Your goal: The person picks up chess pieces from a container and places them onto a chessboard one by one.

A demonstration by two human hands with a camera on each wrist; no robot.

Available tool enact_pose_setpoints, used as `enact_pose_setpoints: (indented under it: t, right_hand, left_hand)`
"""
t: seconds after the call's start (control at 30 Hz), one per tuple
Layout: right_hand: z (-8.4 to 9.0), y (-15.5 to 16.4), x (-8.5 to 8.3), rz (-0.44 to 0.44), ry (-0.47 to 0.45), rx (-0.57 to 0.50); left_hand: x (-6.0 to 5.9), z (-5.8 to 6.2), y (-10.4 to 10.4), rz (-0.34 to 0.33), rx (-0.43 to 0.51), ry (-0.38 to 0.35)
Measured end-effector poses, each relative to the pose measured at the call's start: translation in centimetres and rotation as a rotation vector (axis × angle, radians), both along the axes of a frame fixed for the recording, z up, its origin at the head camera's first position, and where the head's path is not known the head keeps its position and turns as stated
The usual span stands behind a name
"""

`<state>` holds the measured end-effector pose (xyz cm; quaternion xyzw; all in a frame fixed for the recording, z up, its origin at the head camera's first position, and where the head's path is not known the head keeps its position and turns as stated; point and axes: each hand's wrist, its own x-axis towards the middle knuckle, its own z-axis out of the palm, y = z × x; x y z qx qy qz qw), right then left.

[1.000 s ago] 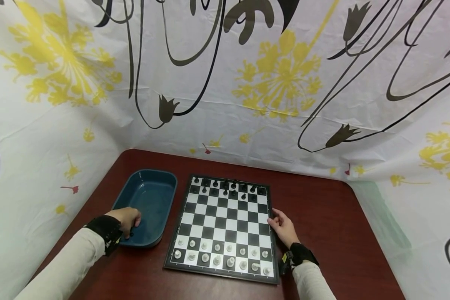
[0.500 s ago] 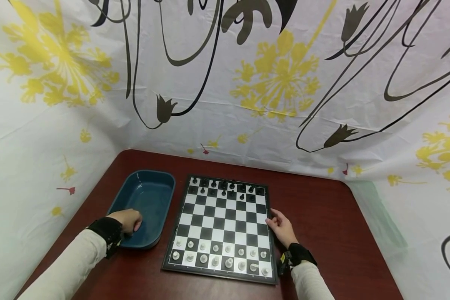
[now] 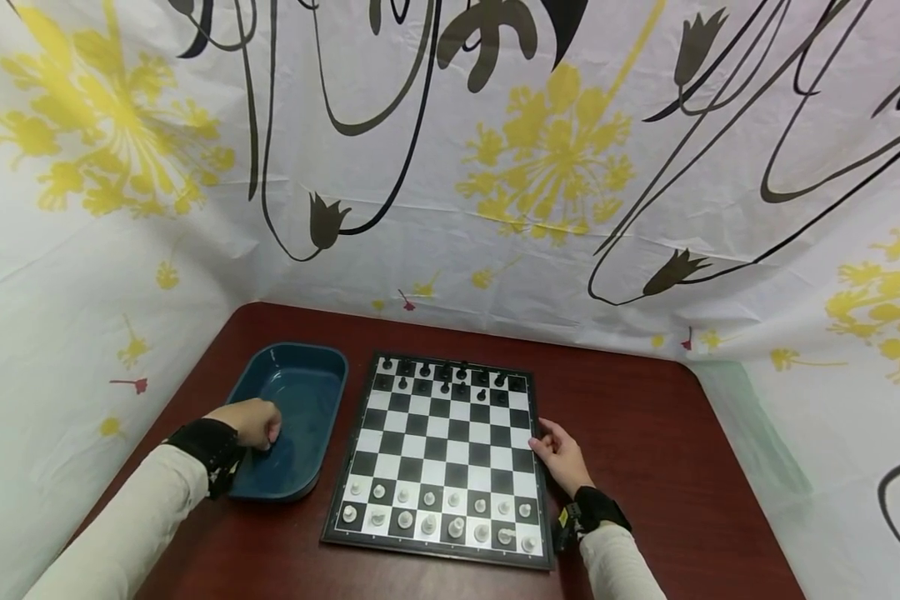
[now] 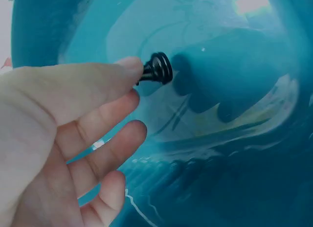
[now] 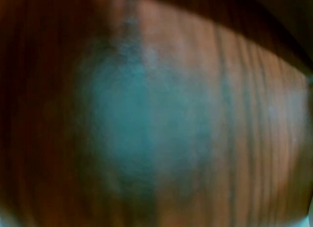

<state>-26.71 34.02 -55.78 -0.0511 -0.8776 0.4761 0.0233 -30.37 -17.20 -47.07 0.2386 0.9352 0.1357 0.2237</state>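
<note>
My left hand (image 3: 253, 422) is inside the teal tray (image 3: 311, 375) on the left of the table. In the left wrist view its fingertips (image 4: 128, 70) pinch a small black chess piece (image 4: 157, 69) just above the tray's floor (image 4: 230, 51). A chessboard (image 3: 445, 437) lies in the middle, with black pieces (image 3: 450, 375) along its far rows and white pieces (image 3: 435, 512) along the near rows. My right hand (image 3: 560, 457) rests with relaxed fingers against the board's right edge. The right wrist view shows only blurred wood.
The dark red table (image 3: 645, 450) is walled in by a white cloth with yellow flowers and black lines (image 3: 540, 192) at the back and both sides. Bare wood lies to the right of the board.
My left hand has moved a little farther into the tray and lifted slightly. The right hand has stayed at the board's edge.
</note>
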Motion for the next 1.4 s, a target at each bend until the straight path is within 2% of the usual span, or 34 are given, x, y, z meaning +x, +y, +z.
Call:
enact_pose_setpoints:
  t: [0.17,0.33,0.6,0.77,0.9,1.07,1.23,1.4]
  right_hand:
    - [0.2,0.0,0.0,-0.003,-0.003,-0.009]
    - [0.3,-0.1,0.1,-0.007,0.013,-0.023]
    - [-0.1,0.2,0.3,0.058,0.161,-0.036]
    - [0.0,0.2,0.1,0.002,0.054,-0.021]
    - [0.2,0.2,0.1,-0.016,0.005,-0.009]
    - [0.0,0.3,0.0,-0.021,0.007,-0.008]
    - [-0.2,0.1,0.0,-0.027,0.021,-0.015]
    - [-0.1,-0.2,0.0,-0.024,0.025,-0.016]
  left_hand:
    - [-1.0,1.1,0.1,0.016,0.007,0.015]
    - [-2.1,2.4,0.7,0.027,0.009,0.068]
    - [-4.1,3.8,2.6,-0.040,0.002,0.162]
    - [-5.4,4.6,4.0,-0.027,0.001,0.215]
    - [-6.3,4.9,5.8,0.006,0.000,0.279]
    - [-7.3,5.1,8.6,0.011,-0.011,0.375]
    - [-7.7,5.5,11.7,0.012,-0.024,0.379]
    - [-7.9,5.5,14.7,-0.033,-0.031,0.384]
